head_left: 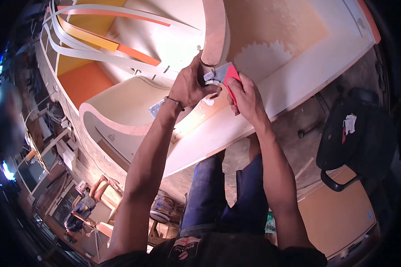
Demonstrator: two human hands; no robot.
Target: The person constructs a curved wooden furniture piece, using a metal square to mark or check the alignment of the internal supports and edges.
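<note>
My right hand [247, 95] is closed around a red-handled scraper [233, 80], whose wide grey blade tilts toward my other hand. Small pale lumps [209, 76] sit at the blade's left end, beside my left thumb. My left hand [191, 84] is bent, thumb toward the blade; what its fingers close on is mostly hidden. A grey-blue flat piece [156, 108] shows left of that wrist, but I cannot tell whether the hand holds it. Both hands are over a large white piece of furniture [243, 129] with curved partitions [216, 31] and patchy tan and white inner surfaces.
Thin curved strips [120, 55] arch over orange [84, 80] and yellow panels at the upper left. A black chair [352, 138] stands right, near a tan board [336, 213]. A bucket [161, 208] is left of my legs. Another person [82, 209] is farther off, lower left.
</note>
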